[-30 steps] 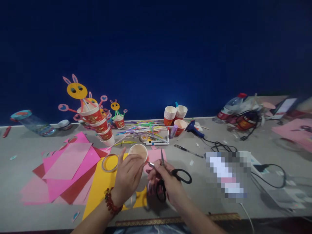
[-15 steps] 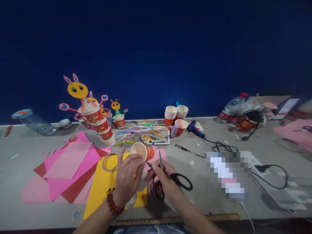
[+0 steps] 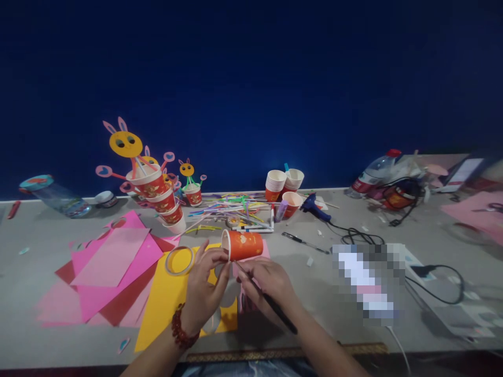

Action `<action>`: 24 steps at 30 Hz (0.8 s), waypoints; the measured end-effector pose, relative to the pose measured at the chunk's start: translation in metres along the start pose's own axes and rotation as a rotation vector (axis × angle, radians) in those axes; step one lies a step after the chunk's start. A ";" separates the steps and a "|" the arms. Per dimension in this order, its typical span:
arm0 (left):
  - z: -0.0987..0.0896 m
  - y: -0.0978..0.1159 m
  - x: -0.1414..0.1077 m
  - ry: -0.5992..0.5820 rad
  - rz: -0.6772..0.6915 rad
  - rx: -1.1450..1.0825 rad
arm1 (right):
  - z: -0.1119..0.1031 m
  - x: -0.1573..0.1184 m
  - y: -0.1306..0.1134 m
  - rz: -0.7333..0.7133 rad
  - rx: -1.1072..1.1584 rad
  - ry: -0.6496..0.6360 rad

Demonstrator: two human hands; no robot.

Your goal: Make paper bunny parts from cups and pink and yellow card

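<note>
A red paper cup lies on its side in the air, its white rim toward the left. My left hand pinches that rim between thumb and fingers. My right hand is closed round a pair of black scissors, seen almost edge-on, with the tip close to the cup's rim. Whether the blades touch the cup I cannot tell. Under my hands lie a yellow sheet with round holes cut in it and a pink sheet.
Bunny-faced cup figures stand at the back left, near pink sheets. Behind the cup are coloured sticks, markers and stacked cups. A blue glue gun with its cord and a tape ring lie about.
The cup has turned so its printed side faces me and has shifted right. The scissors have swung from spread, handles showing, to edge-on with the tip at the rim.
</note>
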State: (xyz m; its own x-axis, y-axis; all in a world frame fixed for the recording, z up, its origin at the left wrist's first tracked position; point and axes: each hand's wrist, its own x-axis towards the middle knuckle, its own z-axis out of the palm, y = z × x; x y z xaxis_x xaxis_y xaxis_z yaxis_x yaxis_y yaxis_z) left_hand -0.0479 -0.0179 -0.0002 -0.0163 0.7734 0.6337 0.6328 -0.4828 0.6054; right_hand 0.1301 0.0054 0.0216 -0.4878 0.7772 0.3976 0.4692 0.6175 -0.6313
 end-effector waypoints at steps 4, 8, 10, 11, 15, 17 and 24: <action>0.001 0.004 0.002 0.015 -0.067 -0.021 | 0.003 0.000 -0.002 0.069 0.096 0.007; 0.009 0.006 -0.004 0.076 -0.168 -0.074 | 0.014 -0.004 -0.006 0.396 0.676 0.006; 0.015 0.005 -0.012 0.109 -0.246 -0.143 | 0.021 -0.006 -0.007 0.521 0.911 0.058; 0.019 0.005 -0.016 0.124 -0.295 -0.190 | 0.024 -0.007 -0.007 0.557 0.969 0.078; 0.025 0.004 -0.023 0.107 -0.476 -0.391 | 0.021 -0.008 -0.008 0.521 0.879 0.094; 0.022 0.006 -0.018 0.067 -0.492 -0.451 | 0.012 -0.006 -0.008 0.421 0.679 0.045; 0.021 0.013 -0.009 0.081 -0.587 -0.635 | -0.005 0.001 -0.006 0.215 0.308 -0.031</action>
State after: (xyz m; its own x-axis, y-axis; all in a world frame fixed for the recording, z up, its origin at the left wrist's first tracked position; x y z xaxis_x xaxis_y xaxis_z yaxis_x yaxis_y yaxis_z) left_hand -0.0234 -0.0223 -0.0081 -0.2752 0.9492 0.1528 -0.0463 -0.1718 0.9840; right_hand 0.1303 0.0029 0.0288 -0.4267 0.8781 0.2165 0.3220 0.3712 -0.8709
